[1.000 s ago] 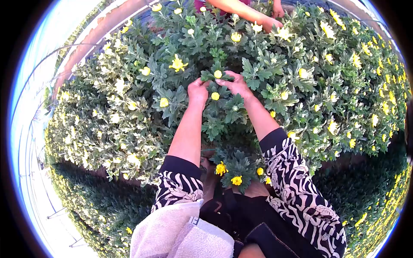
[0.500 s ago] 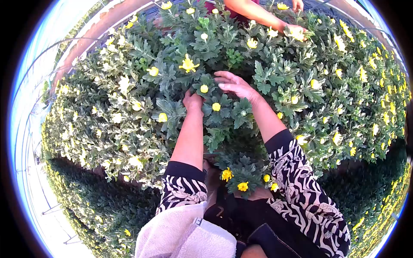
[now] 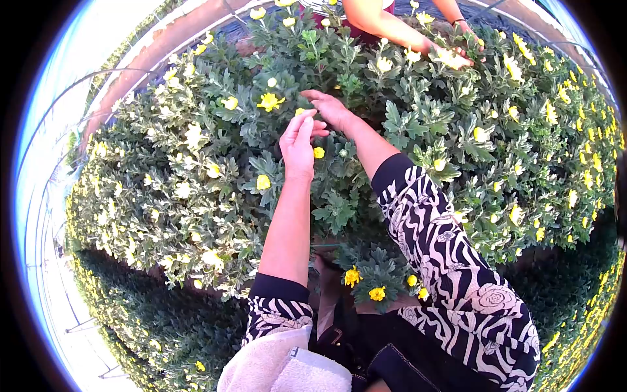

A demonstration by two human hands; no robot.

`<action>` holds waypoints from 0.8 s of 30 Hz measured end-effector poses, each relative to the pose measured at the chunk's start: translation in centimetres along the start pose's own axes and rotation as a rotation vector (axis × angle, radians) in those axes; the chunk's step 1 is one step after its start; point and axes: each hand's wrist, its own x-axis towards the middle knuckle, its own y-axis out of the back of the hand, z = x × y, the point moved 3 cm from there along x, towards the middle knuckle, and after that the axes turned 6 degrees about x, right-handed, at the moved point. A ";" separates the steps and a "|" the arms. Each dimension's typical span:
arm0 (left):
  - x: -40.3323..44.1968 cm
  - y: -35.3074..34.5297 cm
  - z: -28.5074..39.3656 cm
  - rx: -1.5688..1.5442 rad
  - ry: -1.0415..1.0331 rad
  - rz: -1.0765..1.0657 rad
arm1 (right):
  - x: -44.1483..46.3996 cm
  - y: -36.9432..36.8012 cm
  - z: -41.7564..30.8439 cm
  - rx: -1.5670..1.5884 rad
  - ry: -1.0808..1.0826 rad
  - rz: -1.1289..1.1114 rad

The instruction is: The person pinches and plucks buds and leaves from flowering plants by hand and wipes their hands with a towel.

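Observation:
Both bare hands are among leafy chrysanthemum plants with yellow blooms and buds. My left hand (image 3: 299,145) is raised over the foliage, its fingers stretched upward and a little apart, beside a yellow bud (image 3: 319,153). Just beyond it, my right hand (image 3: 332,111) reaches leftward with its fingers extended, close to the left fingertips. A partly hidden yellow bud (image 3: 300,112) shows by the left fingers. Farther left stands an open yellow chrysanthemum (image 3: 270,102), touched by neither hand. Nothing held is visible in either hand.
Across the bed, another person's arm (image 3: 392,29) and hands (image 3: 455,59) are among the flowers. Chrysanthemum plants (image 3: 163,196) spread densely on both sides. Close to my body is a plant with yellow flowers (image 3: 377,294). A pale towel (image 3: 287,366) hangs over my front.
My left hand has risen out of the leaves and moved forward. My right hand has shifted left and forward, close to the left. The other person's second hand has come down to the flowers.

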 end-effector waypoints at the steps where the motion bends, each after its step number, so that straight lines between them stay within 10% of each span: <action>1: 0.6 -0.4 0.6 0.038 0.002 -0.038 | -0.6 -0.3 0.5 -0.070 -0.143 -0.058; 3: 2.1 -1.4 2.1 0.059 0.008 -0.069 | -1.8 -1.0 1.3 -0.327 0.025 -0.305; 5: 4.7 -1.7 2.3 -0.048 0.012 -0.037 | -4.4 -2.0 -2.5 -0.292 -0.253 -0.181; 8: 8.8 0.3 0.3 0.063 0.159 0.278 | -0.4 -0.6 1.7 -0.058 0.005 -0.096; 12: 9.1 0.0 0.8 0.229 0.282 0.385 | 0.1 1.6 -5.2 -0.529 0.212 0.830; 14: 8.9 -0.7 1.0 0.395 0.310 0.380 | 2.4 2.3 -6.7 -0.565 0.125 0.943; 24: 11.3 -0.8 -2.3 0.686 -0.030 0.331 | 1.4 3.1 -2.2 0.283 -0.184 0.251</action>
